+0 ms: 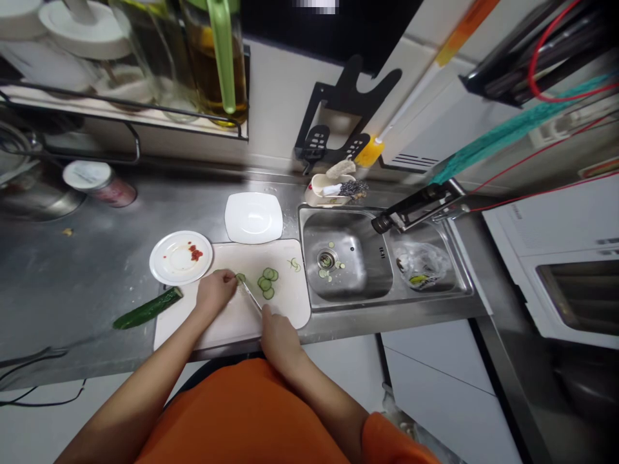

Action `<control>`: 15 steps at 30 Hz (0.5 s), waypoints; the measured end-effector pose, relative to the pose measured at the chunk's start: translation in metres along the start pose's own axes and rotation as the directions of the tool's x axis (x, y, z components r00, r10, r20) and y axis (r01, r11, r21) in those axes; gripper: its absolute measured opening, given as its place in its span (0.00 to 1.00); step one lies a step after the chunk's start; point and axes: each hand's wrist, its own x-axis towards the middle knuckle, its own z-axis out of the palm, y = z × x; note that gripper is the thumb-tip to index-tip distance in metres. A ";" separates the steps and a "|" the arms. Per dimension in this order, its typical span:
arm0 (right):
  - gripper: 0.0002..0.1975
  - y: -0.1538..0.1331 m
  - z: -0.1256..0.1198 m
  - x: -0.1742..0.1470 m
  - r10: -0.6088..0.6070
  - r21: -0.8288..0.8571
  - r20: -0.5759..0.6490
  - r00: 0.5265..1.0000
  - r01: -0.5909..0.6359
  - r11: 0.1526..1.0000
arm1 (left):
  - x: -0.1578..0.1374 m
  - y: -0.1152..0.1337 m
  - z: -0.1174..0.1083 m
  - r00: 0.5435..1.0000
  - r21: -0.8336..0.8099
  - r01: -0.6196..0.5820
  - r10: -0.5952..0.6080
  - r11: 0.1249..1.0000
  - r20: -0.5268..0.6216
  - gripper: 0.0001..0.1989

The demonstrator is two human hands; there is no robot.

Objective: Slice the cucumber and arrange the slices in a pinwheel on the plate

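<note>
On a white cutting board (285, 317), my left hand (216, 289) is closed on a small piece of cucumber (240, 278). My right hand (280, 338) grips a knife (252, 295), whose blade reaches up to that cucumber piece. Several round cucumber slices (267, 283) lie in a loose cluster to the right of the blade. Thin green strips (294, 265) sit near the board's right edge. A longer length of cucumber (147, 309) rests at the board's left edge, partly on the counter.
Behind the board stand a white plate with red bits (180, 270) and a square white dish (254, 218). A double sink (358, 277) at right holds cucumber scraps and a plastic bag (422, 265). A red canister (113, 190) and shelf bottles (215, 71) stand at back left.
</note>
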 end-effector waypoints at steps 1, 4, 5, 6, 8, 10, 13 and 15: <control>0.21 -0.001 -0.001 0.000 0.002 0.003 0.001 1.000 -0.002 1.000 | 0.000 0.001 -0.001 1.000 0.007 0.000 0.000 1.000 -0.001 0.11; 0.21 -0.002 -0.001 0.000 0.013 0.010 0.000 1.000 -0.013 1.000 | 0.000 0.001 -0.001 1.000 0.024 0.003 -0.003 1.000 -0.001 0.11; 0.21 -0.002 0.000 0.000 0.012 0.010 -0.003 1.000 -0.012 1.000 | 0.000 0.001 0.000 1.000 0.029 0.002 -0.002 1.000 -0.002 0.11; 0.21 -0.002 0.000 0.000 0.011 0.009 -0.007 1.000 -0.011 1.000 | 0.001 0.000 0.000 1.000 0.033 0.000 0.000 0.999 -0.003 0.11; 0.20 -0.001 0.002 0.001 0.006 0.009 -0.010 1.000 -0.006 1.000 | 0.001 -0.001 0.001 1.000 0.039 0.001 -0.001 0.999 -0.003 0.11; 0.20 -0.001 0.003 0.002 -0.002 0.012 -0.009 1.000 0.003 1.000 | 0.002 -0.001 0.001 1.000 0.048 0.001 -0.001 0.999 0.000 0.11; 0.20 -0.001 0.002 0.002 -0.005 0.020 -0.004 1.000 0.005 1.000 | 0.002 0.000 0.001 1.000 0.057 0.002 -0.002 0.998 0.004 0.11; 0.19 -0.002 0.000 0.002 0.008 0.027 0.006 1.000 -0.008 1.000 | 0.003 0.000 0.001 1.000 0.053 0.009 -0.009 0.999 0.007 0.11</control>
